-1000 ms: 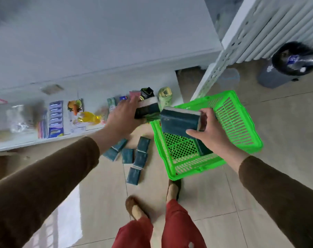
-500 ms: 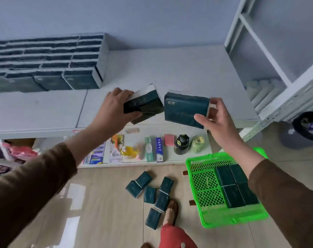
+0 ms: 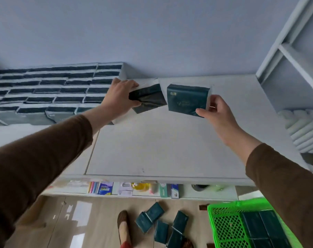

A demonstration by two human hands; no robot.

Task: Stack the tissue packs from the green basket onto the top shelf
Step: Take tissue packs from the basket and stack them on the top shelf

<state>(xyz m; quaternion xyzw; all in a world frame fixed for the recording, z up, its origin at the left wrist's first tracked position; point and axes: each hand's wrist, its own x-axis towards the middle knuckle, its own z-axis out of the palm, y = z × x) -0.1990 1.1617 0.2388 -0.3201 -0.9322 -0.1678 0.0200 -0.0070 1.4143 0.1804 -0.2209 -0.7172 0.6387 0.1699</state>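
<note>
My left hand [image 3: 119, 97] grips a dark green tissue pack [image 3: 149, 98] above the white top shelf [image 3: 152, 149], close to the right end of a tall stack of tissue packs [image 3: 50, 93] at the shelf's back left. My right hand [image 3: 216, 111] pinches a second dark green tissue pack [image 3: 186, 99] just to the right of the first, tilted and held over the shelf. The green basket [image 3: 222, 228] stands on the floor at the lower right with several dark packs inside.
Several loose tissue packs [image 3: 162, 224] lie on the tiled floor by my feet. A lower shelf [image 3: 186, 193] holds small goods. A white rack [image 3: 284, 56] with white rolls [image 3: 304, 129] stands at the right.
Both hands have risen and reached farther back over the top shelf with their packs. The left pack has come closer to the stack's right end.
</note>
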